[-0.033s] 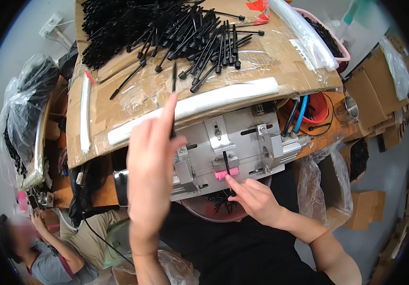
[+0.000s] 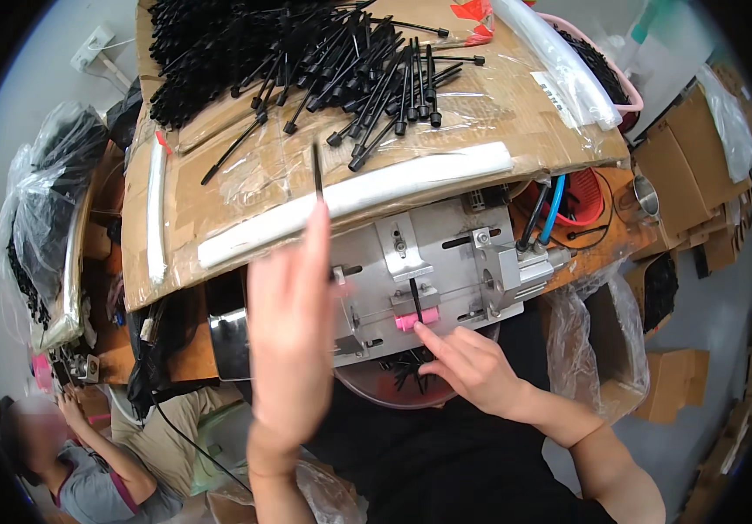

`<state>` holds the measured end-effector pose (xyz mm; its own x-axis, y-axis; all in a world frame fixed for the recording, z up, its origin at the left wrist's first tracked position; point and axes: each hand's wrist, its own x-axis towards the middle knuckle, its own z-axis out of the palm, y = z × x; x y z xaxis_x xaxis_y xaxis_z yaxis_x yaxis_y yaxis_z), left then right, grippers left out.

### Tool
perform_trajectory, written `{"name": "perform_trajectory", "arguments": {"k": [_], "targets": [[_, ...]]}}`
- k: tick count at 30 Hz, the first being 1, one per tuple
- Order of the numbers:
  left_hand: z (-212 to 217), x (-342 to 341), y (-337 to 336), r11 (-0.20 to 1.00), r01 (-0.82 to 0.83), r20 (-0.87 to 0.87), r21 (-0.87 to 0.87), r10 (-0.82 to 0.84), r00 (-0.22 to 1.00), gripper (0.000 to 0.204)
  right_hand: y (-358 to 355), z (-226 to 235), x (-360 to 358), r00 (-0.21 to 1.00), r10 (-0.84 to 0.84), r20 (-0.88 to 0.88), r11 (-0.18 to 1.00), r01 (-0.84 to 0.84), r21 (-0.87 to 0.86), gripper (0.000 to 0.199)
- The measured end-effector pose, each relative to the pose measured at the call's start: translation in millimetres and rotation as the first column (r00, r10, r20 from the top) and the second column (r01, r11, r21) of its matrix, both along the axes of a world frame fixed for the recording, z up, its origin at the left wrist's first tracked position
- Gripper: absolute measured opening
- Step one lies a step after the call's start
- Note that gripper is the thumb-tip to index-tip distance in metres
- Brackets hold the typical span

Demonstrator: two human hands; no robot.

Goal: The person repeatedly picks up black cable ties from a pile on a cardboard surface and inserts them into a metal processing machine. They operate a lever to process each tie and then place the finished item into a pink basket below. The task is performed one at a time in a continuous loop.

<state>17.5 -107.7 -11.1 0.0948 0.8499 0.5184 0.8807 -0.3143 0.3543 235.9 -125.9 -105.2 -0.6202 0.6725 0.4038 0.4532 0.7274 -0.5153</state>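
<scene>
A thin black rod (image 2: 317, 170) points up from the fingers of my left hand (image 2: 293, 332), which is closed on it and blurred by motion. This hand is over the left part of the metal fixture (image 2: 446, 229). My right hand (image 2: 472, 371) has its index finger stretched out, the fingertip touching a pink block (image 2: 426, 318) at the fixture's front edge. Another black rod (image 2: 416, 299) lies in the block's middle, reaching back toward a metal bracket (image 2: 400, 249). The right thumb is apart from the index finger, and the other fingers are curled.
Behind the fixture, a cardboard sheet (image 2: 559, 144) bears a large pile of black rods (image 2: 376, 79). A bowl (image 2: 376, 393) with black pieces is below the fixture's front edge. A red basket (image 2: 587, 196) stands at the right. Another person (image 2: 101, 467) sits at lower left.
My left hand has moved a little nearer to me with the black rod, and its blur is stronger. The right hand stays at the pink block.
</scene>
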Motion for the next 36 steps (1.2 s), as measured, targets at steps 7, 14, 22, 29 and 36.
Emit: {"name": "perform_trajectory", "arguments": {"k": [7,14,22,29,36], "targets": [[-82,68,-77,0.986,-0.042,-0.164,-0.164,0.015,0.986,0.059,8,27,17,0.984,-0.088,-0.155,0.994,0.096,0.043,0.054],[-83,72,-67,0.961,0.009,-0.14,-0.275,-0.049,0.989,0.067,8,35,26,0.95,-0.166,-0.265,0.984,0.175,0.011,0.044],[-26,45,-35,0.983,0.064,0.028,-0.171,-0.06,0.998,0.063,54,64,27,0.973,-0.116,-0.201,0.917,0.183,0.356,0.033],[16,-12,108,0.988,0.131,0.085,-0.082,-0.124,0.989,0.01,191,122,-32,0.988,-0.042,0.151,0.842,-0.046,0.538,0.013],[32,-51,78,0.94,0.191,0.102,-0.282,-0.169,0.98,0.014,228,125,-28,0.937,0.187,0.294,0.84,-0.308,0.446,0.01]]}}
